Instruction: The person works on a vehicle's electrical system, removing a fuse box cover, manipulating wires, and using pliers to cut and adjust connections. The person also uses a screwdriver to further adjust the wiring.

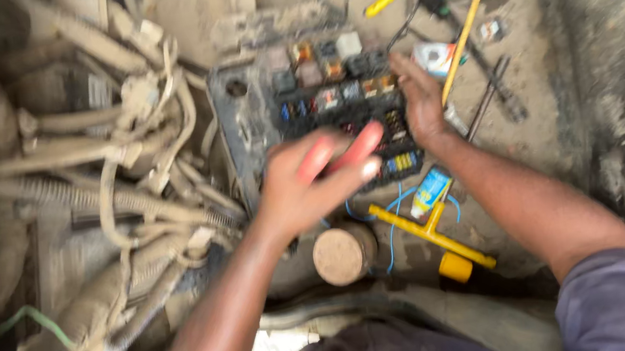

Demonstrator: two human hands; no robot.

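So I'm looking straight down into a dusty engine bay, and what matters here is how my left hand [306, 188] sits against the fuse box [335, 103]. That hand is clenched around the red handles of what looks like a pair of pliers [338, 151]; the shot is blurry, so I can't see the nose of the tool at all. The handles run on a diagonal, low-left to high-right, and the hand hovers over the lower-left part of the box, so the rows of fuses and relays lie up and to the right of my knuckles.

My right hand [420, 99] is already on the right edge of the box, fingers resting flat and not gripping anything as far as I can tell. That makes it the nearer hand to the fuses on that side.

Room is tight. Left of the box is a thick tangle of dusty hoses and wiring [110, 187], just beside its edge. Below it sit a round cap [342, 254], a yellow tool [430, 232] and loose blue wire [391, 213]. Up right there's a screwdriver with a green handle [475, 2], well apart from both hands
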